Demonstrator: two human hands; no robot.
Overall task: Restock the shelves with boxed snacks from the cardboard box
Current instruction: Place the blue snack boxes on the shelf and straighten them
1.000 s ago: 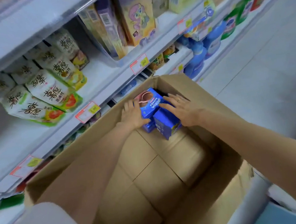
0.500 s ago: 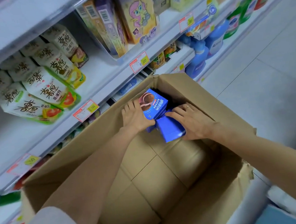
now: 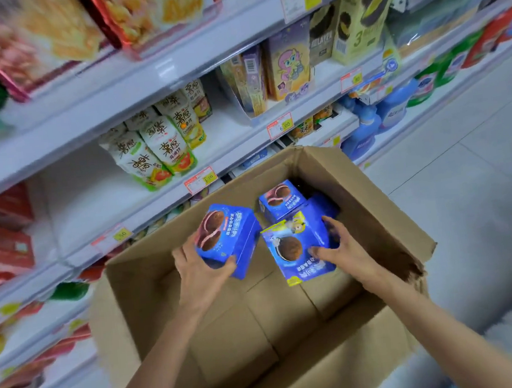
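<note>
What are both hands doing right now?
Left hand: closed on a blue snack box with pink-filled cookie.
Right hand: closed on a blue snack box with cartoon figure.

Price tag [image 3: 280, 125] at 12 o'clock on the shelf edge reads "6.00". Next tag [image 3: 200, 179] to its 8 o'clock: prob. "1.00", blurred. Lower tag [image 3: 112, 238] at 9 o'clock shows ".50", rest unreadable. Yellow-green cookie box [image 3: 357, 24] at 1 o'clock has a big "3" and "LAYER" sideways on its dark neighbour [image 3: 322, 35]. White snack bags [image 3: 162, 146] at 11 o'clock carry large Chinese chars "薯愿". Blue boxes' print in the carton is too small to read.
</note>
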